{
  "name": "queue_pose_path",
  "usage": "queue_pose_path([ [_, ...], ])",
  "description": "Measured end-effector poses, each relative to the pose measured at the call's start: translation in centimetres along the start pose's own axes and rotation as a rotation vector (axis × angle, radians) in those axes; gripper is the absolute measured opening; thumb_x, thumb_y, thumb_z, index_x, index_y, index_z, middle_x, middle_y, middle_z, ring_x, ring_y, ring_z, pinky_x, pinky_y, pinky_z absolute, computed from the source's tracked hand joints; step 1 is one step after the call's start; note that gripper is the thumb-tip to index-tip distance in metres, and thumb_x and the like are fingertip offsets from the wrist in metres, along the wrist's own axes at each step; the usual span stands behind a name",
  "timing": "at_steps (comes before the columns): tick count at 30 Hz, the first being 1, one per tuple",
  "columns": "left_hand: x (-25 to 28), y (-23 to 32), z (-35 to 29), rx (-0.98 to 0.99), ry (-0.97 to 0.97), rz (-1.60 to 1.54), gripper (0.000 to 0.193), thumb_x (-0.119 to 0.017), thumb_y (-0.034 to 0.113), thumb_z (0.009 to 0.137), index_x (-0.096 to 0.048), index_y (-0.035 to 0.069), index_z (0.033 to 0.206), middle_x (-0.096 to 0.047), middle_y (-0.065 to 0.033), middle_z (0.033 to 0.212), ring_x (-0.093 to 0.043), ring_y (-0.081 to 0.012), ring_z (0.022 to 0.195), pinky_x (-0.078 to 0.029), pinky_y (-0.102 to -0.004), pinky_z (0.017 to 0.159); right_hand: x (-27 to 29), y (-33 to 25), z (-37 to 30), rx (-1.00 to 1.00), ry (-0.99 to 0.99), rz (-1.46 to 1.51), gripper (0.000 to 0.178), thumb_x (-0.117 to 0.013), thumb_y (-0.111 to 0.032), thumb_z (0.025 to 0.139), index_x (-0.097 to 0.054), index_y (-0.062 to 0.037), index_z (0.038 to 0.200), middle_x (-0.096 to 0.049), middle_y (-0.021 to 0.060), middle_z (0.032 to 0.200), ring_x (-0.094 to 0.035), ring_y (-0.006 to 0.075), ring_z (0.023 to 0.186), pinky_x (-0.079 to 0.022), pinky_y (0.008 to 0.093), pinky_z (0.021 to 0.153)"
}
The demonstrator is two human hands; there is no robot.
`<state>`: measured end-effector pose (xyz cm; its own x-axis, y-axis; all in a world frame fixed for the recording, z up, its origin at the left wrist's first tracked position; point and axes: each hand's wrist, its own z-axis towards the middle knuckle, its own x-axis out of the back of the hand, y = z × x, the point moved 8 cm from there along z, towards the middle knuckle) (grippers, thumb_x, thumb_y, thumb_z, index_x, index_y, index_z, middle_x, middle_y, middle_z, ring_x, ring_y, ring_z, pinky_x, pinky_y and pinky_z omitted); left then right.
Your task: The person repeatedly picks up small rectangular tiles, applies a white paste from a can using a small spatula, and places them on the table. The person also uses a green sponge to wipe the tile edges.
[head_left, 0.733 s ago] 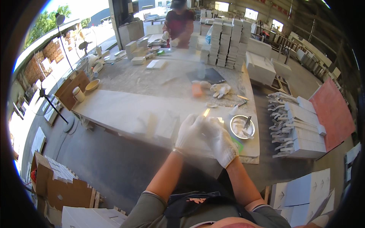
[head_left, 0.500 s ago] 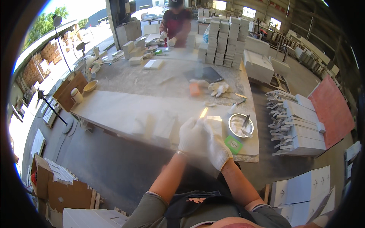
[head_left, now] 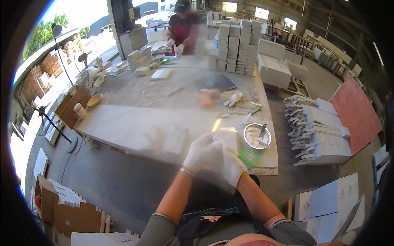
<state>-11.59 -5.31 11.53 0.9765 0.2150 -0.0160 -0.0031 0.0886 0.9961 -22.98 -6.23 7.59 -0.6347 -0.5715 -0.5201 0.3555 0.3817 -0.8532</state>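
Observation:
Both my hands wear white knit gloves and meet in front of my body, at the near edge of the dusty worktable (head_left: 123,119). My left hand (head_left: 201,152) has its fingers curled in against my right hand (head_left: 230,164), which is also closed; whatever lies between them is hidden and blurred. Just beyond them on the table are a pale block (head_left: 230,137) and a bright, yellowish strip (head_left: 216,124). To the right of my hands stands a round tin (head_left: 247,141) of white paste with a putty knife (head_left: 262,131) in it, beside a green box (head_left: 248,158).
Gloves (head_left: 232,98), an orange block (head_left: 206,99) and a dark sheet (head_left: 219,83) lie further back. Stacked pale slabs (head_left: 238,45) rise at the far right. A co-worker (head_left: 183,30) stands across the table. Strapped slabs (head_left: 320,131) are on the right, a cardboard box (head_left: 69,213) at lower left.
My hands have drawn slightly left and down, toward my body, away from the bright strip. The whole view has shifted a little; the tin and the other table things stay in place.

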Motion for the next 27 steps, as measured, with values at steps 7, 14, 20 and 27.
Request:
queue_pose_path([
  [7,2.2,-0.8,1.2,-0.017,0.27,-0.046,0.017,-0.074,0.019,0.097,-0.071,0.002,0.093,-0.065,0.002,0.081,-0.057,-0.0066,0.071,-0.048,-0.0258,0.062,-2.6,2.7,0.6,-0.413,0.054,1.429,0.05,-0.046,-0.043,0.114,-0.05,-0.0079,0.15,-0.056,0.0031,0.139,-0.051,0.0131,0.13,-0.04,0.0286,0.113],
  [14,6.4,-0.7,2.9,-0.007,0.368,-0.253,0.029,-0.068,0.03,0.104,-0.069,0.006,0.089,-0.06,0.0027,0.077,-0.053,-0.0069,0.067,-0.044,-0.0253,0.061,-7.2,-1.1,-3.0,-0.605,0.005,2.361,0.05,-0.043,-0.027,0.114,-0.04,-0.0038,0.159,-0.048,0.0073,0.156,-0.042,0.0227,0.145,-0.036,0.0365,0.122],
  [20,2.4,-1.2,0.4,0.0,0.057,-0.218,0.034,-0.063,0.034,0.106,-0.069,0.005,0.122,-0.066,0.0022,0.094,-0.06,-0.0072,0.082,-0.05,-0.0241,0.073,-6.4,-2.5,-3.0,-0.761,-0.089,2.466,0.048,-0.039,-0.017,0.115,-0.037,-0.0032,0.161,-0.052,0.0044,0.151,-0.05,0.0173,0.137,-0.038,0.0299,0.118],
  [27,0.2,-0.8,-0.2,0.08,0.026,0.07,0.013,-0.078,0.012,0.092,-0.071,0.004,0.097,-0.065,0.0042,0.087,-0.059,-0.0078,0.081,-0.051,-0.0276,0.074,0.7,3.8,-2.6,-0.254,0.169,0.891,0.044,-0.045,-0.014,0.111,-0.049,0.0011,0.152,-0.057,0.0065,0.146,-0.053,0.0197,0.135,-0.038,0.0326,0.12],
])
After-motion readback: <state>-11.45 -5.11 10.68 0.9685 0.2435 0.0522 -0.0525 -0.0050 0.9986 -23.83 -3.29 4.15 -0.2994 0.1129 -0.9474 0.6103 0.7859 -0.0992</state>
